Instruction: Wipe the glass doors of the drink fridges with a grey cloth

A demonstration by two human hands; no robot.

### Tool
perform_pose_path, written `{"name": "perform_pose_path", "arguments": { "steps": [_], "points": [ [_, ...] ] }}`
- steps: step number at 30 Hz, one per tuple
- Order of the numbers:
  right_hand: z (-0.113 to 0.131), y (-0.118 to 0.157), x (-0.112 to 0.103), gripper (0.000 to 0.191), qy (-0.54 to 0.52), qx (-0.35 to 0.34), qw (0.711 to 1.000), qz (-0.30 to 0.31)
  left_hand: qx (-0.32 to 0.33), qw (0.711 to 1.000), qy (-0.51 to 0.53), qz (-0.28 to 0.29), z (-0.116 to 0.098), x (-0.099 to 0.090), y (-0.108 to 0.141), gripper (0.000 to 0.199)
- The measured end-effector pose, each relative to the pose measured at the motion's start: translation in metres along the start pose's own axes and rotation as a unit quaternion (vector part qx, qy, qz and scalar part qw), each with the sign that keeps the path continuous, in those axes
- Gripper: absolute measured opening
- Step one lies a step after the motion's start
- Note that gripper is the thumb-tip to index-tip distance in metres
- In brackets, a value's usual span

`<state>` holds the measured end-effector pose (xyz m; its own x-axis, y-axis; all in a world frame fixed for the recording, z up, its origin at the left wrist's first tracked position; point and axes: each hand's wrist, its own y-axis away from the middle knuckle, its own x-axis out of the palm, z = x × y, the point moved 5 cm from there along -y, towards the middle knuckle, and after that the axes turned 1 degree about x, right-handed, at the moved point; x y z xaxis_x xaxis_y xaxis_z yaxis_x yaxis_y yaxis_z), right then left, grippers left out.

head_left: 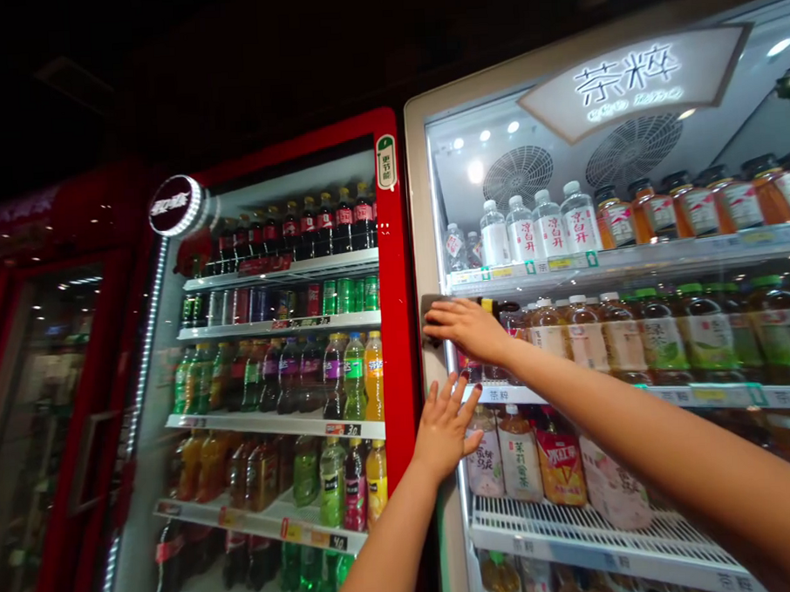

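My right hand point(465, 329) reaches in from the right, its fingers curled over a dark flat tool at the left frame of the drinks fridge door point(425, 242). The black-and-yellow handle point(491, 307) of this tool shows behind my fingers; its exact kind is unclear. Just below, my left hand point(444, 429) is spread with its fingers apart. It lies against or very close to the same door edge and holds nothing. Behind the glass, tea bottles point(586, 331) and white-labelled water bottles point(549, 228) stand in rows.
A red-framed fridge point(396, 331) of soda bottles and cans stands close on the left, with a round lit sign point(175, 205) at its upper corner. Farther left is another dark red fridge point(46, 390). A lit sign panel point(634, 80) tops the right fridge.
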<state>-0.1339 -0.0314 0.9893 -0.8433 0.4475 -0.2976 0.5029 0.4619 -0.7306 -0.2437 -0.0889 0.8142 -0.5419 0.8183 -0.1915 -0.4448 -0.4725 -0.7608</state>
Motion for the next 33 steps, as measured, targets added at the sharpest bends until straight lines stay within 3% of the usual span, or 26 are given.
{"name": "perform_pose_path", "arguments": {
  "steps": [3, 9, 14, 18, 21, 26, 28, 33],
  "points": [
    [0.011, -0.002, 0.007, 0.036, -0.011, -0.074, 0.996, 0.049, -0.001, 1.000, 0.001, -0.016, 0.000, -0.001, 0.000, 0.079],
    [-0.004, -0.011, 0.002, 0.041, 0.044, 0.079, 0.996, -0.026, 0.003, 1.000, -0.001, 0.007, -0.001, -0.004, 0.000, 0.080],
    [0.010, -0.016, 0.010, 0.040, 0.042, -0.008, 0.999, 0.028, 0.002, 1.000, -0.003, 0.008, -0.001, 0.000, 0.001, 0.082],
    [-0.024, -0.020, -0.010, 0.048, 0.071, 0.121, 0.990, -0.007, -0.003, 1.000, -0.002, 0.023, -0.001, -0.003, 0.000, 0.082],
    [-0.025, -0.009, -0.015, 0.049, 0.085, 0.198, 0.976, -0.034, 0.000, 1.000, 0.001, 0.016, -0.001, -0.004, 0.000, 0.080],
    [0.010, -0.008, 0.004, 0.045, 0.062, 0.061, 0.996, 0.015, 0.005, 1.000, -0.010, 0.021, 0.000, -0.001, 0.000, 0.082],
    [-0.001, -0.013, 0.000, 0.047, 0.063, 0.064, 0.996, 0.024, 0.004, 0.999, -0.014, 0.033, 0.001, -0.002, -0.001, 0.082],
    [-0.044, 0.008, -0.024, 0.057, 0.093, 0.209, 0.973, -0.015, -0.004, 0.999, -0.010, 0.051, -0.001, -0.012, -0.001, 0.083]
  ]
}}
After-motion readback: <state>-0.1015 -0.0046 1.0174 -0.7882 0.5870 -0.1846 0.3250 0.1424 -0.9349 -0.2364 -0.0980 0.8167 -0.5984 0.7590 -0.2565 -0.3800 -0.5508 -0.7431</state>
